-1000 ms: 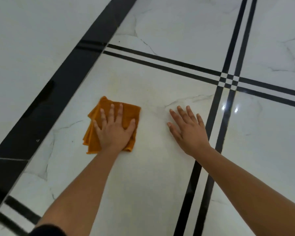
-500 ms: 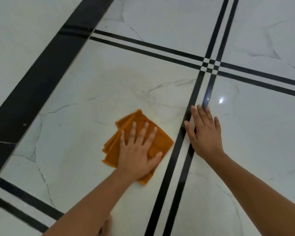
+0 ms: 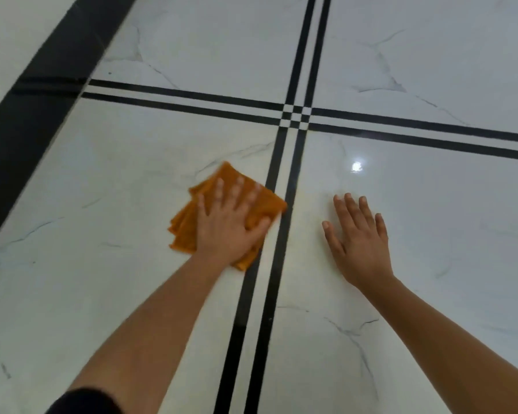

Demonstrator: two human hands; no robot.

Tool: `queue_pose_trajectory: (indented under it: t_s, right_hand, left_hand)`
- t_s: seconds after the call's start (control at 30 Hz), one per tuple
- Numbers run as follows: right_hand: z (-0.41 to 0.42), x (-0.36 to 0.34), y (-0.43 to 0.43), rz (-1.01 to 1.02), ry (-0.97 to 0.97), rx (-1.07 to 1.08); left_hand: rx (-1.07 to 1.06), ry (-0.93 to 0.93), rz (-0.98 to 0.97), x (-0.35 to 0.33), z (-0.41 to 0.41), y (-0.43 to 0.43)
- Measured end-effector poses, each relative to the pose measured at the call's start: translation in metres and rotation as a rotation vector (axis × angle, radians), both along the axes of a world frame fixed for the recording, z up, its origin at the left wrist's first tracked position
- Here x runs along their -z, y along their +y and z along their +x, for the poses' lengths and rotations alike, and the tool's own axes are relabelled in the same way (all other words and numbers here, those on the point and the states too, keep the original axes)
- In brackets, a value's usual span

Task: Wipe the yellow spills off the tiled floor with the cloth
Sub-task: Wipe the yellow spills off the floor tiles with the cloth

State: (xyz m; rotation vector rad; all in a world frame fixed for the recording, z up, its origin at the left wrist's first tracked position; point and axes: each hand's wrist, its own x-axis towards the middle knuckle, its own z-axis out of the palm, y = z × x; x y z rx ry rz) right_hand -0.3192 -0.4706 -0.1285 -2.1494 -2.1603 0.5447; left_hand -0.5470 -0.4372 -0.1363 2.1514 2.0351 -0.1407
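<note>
The cloth (image 3: 222, 204) is plain orange. The tiled floor (image 3: 431, 219) is glossy white with thin grey marble veins, crossed by 2 pairs of black stripes (image 3: 295, 116) and 1 broad black band (image 3: 27, 121).

Floor (image 3: 431, 234): glossy white marble-look tiles, grey veining.
Stripes (image 3: 295, 116): paired black lines, crossing.
Band (image 3: 27, 130): wide, black, left.
Light (image 3: 356, 166): small bright reflection.

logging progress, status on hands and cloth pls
Left hand flat on orange cloth, pressing it to floor. Right hand open, braced on tile. Faint yellowish film between them. Nothing blocking.
</note>
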Motion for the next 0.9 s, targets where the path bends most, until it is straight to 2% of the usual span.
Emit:
queue_pose_trajectory:
  t_s: [0.07, 0.1, 0.13, 0.23, 0.3, 0.33, 0.4, 0.47, 0.5, 0.6, 0.67, 0.73, 0.83, 0.9]
  right_hand:
    - [0.016, 0.001, -0.004, 0.004, 0.001, 0.033]
    - [0.023, 0.002, -0.005, 0.013, 0.006, 0.060]
    - [0.030, 0.003, -0.006, 0.016, 0.011, 0.085]
    - [0.052, 0.004, -0.015, 0.018, 0.005, 0.160]
    - [0.065, 0.005, -0.023, 0.050, 0.004, 0.205]
    - [0.070, 0.004, -0.025, 0.072, 0.009, 0.217]
    - [0.078, 0.004, -0.030, 0.107, 0.012, 0.235]
    - [0.085, 0.003, -0.032, 0.115, 0.012, 0.259]
    - [0.090, 0.002, -0.033, 0.110, 0.011, 0.282]
    - [0.099, -0.002, -0.038, 0.081, 0.001, 0.347]
    - [0.100, -0.004, -0.043, 0.067, -0.009, 0.345]
    - [0.102, -0.005, -0.049, 0.051, -0.009, 0.337]
    - [0.109, -0.006, -0.057, 0.035, -0.013, 0.349]
    - [0.114, -0.007, -0.060, 0.040, -0.005, 0.367]
  left_hand:
    - [-0.236, -0.037, -0.015, 0.000, 0.020, 0.030]
    - [-0.265, -0.040, -0.002, 0.000, 0.036, 0.030]
    - [-0.208, -0.041, 0.010, 0.000, 0.051, 0.018]
    - [0.177, -0.028, 0.047, -0.001, 0.072, -0.030]
    - [0.290, -0.004, 0.031, 0.000, 0.072, -0.009]
    - [0.262, 0.003, 0.020, 0.002, 0.075, 0.012]
    - [0.077, -0.030, 0.029, 0.004, 0.091, 0.049]
    - [-0.002, -0.050, 0.035, 0.004, 0.113, 0.054]
    - [0.067, -0.030, 0.040, 0.005, 0.123, 0.041]
    - [0.488, 0.011, 0.038, 0.001, 0.130, -0.015]
    - [0.645, 0.025, 0.025, 0.000, 0.127, -0.006]
    - [0.554, 0.025, 0.026, 0.002, 0.135, 0.027]
    - [0.204, -0.036, 0.012, 0.001, 0.160, 0.041]
    - [0.302, -0.025, 0.043, 0.002, 0.175, -0.002]
